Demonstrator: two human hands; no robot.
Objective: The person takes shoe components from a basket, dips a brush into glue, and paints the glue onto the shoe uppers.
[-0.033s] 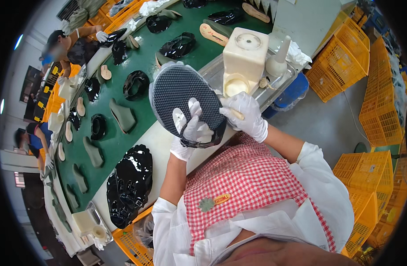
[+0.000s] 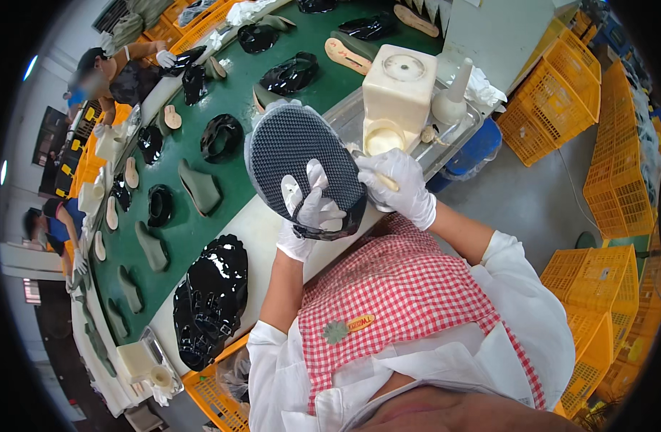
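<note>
My left hand (image 2: 310, 210), in a white glove, holds up a black shoe upper (image 2: 294, 147) with its dark, textured lining facing me. Some gloved fingers show through openings in it, and a glossy black edge lies along its lower side. At the right edge of the upper, my gloved right hand (image 2: 401, 186) is closed round a brush (image 2: 385, 181) with a pale wooden handle; the brush's tip is mostly hidden. Just beyond that hand stands a cream glue container (image 2: 396, 86) with a round opening at its front. A pile of glossy black uppers with buckles (image 2: 211, 302) lies left of my left arm.
A metal tray (image 2: 456, 137) holds the container and a pale spouted bottle (image 2: 453, 97). The green conveyor belt (image 2: 193, 241) carries black uppers, green-grey lasts and tan insoles. Yellow crates (image 2: 553, 101) and a blue bin (image 2: 478, 151) stand right. Two people work across the belt.
The upper in my left hand has shifted very slightly to the right. My right hand and the brush have moved a little along its edge.
</note>
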